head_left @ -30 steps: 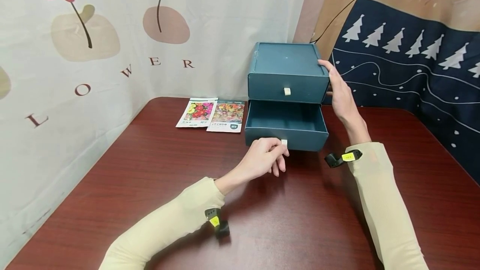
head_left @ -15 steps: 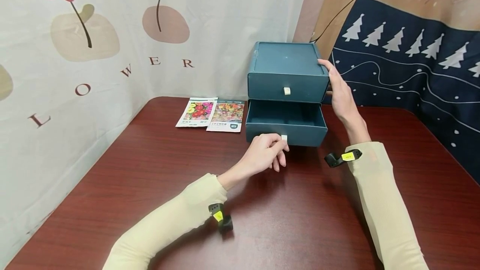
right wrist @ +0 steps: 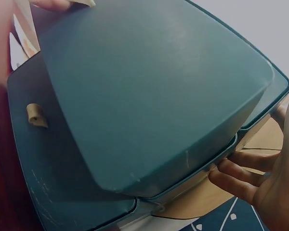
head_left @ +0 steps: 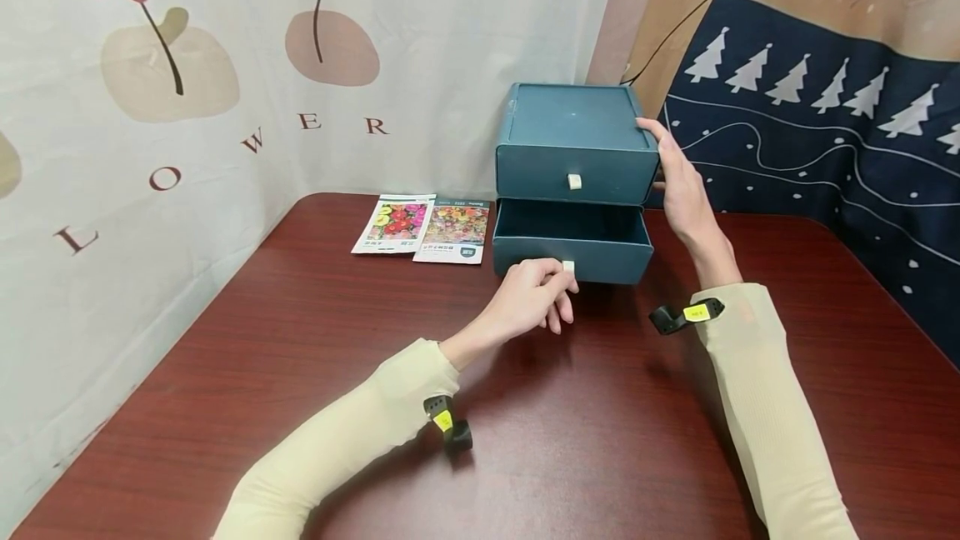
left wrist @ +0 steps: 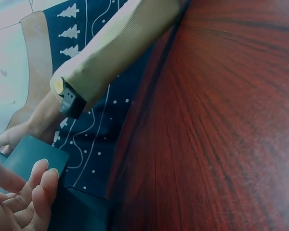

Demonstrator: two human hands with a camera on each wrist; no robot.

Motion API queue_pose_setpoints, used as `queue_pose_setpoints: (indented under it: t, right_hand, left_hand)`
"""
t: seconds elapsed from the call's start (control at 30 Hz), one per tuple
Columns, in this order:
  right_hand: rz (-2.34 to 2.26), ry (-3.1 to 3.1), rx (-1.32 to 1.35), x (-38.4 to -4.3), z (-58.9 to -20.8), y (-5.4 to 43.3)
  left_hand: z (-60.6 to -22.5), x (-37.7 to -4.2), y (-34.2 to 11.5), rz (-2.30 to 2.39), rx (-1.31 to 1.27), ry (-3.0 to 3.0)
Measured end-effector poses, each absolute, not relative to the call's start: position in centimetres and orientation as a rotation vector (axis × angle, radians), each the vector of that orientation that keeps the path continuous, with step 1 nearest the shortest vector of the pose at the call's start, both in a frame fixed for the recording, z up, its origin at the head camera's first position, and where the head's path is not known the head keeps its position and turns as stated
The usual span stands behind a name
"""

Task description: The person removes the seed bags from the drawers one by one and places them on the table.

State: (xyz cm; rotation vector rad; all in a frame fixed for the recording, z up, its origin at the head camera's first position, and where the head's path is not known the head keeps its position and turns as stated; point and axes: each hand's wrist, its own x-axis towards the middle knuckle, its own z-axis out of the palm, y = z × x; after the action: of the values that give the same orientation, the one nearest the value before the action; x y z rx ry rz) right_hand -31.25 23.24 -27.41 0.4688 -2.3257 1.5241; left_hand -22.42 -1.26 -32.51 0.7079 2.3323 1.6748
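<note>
The head view faces down toward the drawer unit; right wrist, close-up, shares its front; left looks past it.

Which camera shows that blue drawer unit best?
The head view: it shows the blue drawer unit nearly whole, upper drawer shut, lower drawer partly open. The right wrist view is closer, but cuts the unit off. The left wrist view catches only parts past the left hand.

free passage over the near tabletop, protruding lower drawer in the way
</note>
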Motion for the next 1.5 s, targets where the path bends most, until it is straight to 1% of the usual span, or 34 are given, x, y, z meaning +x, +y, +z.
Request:
queue_pose_setpoints:
  t: [0.37,1.07,1.5]
  right_hand:
    - [1.521,-2.318,0.474,-31.3,-27.5,23.2]
    - [1.511,-2.315,0.475,-31.2,-27.4,23.2]
    - [1.512,-2.320,0.473,-31.2,-27.3,23.1]
  left_hand:
    - [-32.4,-23.0,-1.1,1.683,0.669,2.342]
    - [-32.8,-25.1,-0.8,1.720,0.685,2.323]
    - [-32.9,-25.8,-0.7,1.727,0.679,2.333]
